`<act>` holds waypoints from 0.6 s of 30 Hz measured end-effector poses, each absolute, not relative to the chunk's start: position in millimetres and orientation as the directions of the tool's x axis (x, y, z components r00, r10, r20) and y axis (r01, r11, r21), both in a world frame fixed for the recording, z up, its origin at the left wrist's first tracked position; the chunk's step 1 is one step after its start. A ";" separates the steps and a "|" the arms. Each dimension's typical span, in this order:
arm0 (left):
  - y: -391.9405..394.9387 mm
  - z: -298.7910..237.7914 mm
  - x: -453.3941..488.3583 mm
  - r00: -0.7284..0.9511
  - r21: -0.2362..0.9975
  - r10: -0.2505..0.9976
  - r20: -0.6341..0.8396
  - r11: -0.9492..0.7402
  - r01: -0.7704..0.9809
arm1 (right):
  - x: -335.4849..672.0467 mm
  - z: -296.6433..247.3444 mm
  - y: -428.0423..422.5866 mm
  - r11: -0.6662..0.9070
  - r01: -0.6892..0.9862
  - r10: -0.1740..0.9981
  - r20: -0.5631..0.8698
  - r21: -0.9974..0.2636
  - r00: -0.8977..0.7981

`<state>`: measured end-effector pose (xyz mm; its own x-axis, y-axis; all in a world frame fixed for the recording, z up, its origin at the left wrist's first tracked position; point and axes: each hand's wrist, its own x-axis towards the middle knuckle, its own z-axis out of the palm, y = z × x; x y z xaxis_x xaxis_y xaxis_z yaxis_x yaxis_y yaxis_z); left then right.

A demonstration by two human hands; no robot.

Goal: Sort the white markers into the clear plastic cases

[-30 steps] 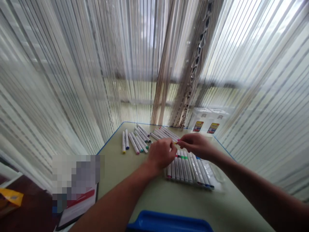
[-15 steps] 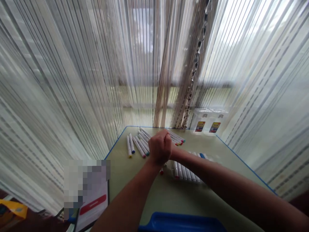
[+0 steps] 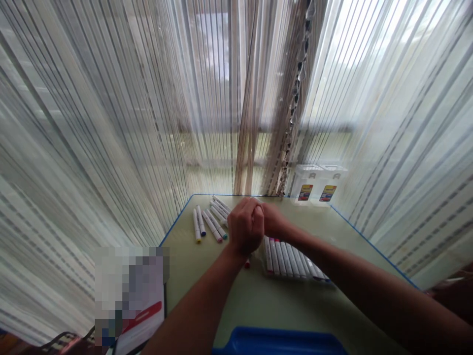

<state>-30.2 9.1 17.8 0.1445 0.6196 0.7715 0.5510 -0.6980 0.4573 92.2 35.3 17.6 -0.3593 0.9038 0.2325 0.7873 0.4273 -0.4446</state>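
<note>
My left hand point(image 3: 246, 227) is curled into a fist over the middle of a green table point(image 3: 258, 296). My right hand point(image 3: 273, 220) is pressed against it from the right, fingers closed; what the two hands grip between them is hidden. A red-tipped marker point(image 3: 247, 265) pokes out just below my left hand. A row of white markers with coloured caps point(image 3: 291, 259) lies in a clear tray to the right of the hands. Loose markers point(image 3: 209, 223) lie at the far left of the table.
Striped sheer curtains point(image 3: 111, 123) hang close round the table's back and sides. Two clear plastic boxes with coloured labels point(image 3: 318, 185) stand at the back right corner. A blue tray edge point(image 3: 277, 340) sits at the near side. A booklet point(image 3: 140, 315) lies at the left.
My right hand has drawn back from behind the left fist and now shows, pressed against it. One second ago both hands pinched a marker above the tray. The camera tilted slightly.
</note>
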 end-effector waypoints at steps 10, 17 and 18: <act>4.9 6.8 -10.8 0.443 0.431 0.660 0.607 -0.742 0.513 | 207.6 35.8 -8.8 0.464 0.441 0.883 0.363 -0.768 -0.297; -4.5 3.8 0.3 0.553 0.716 0.749 0.365 -0.605 0.347 | 196.7 17.4 -11.8 0.468 0.187 0.884 0.453 -0.864 -0.117; -5.8 3.1 1.9 0.546 0.769 0.764 0.344 -0.563 0.303 | 193.2 14.4 -13.2 0.463 0.162 0.886 0.448 -0.871 -0.122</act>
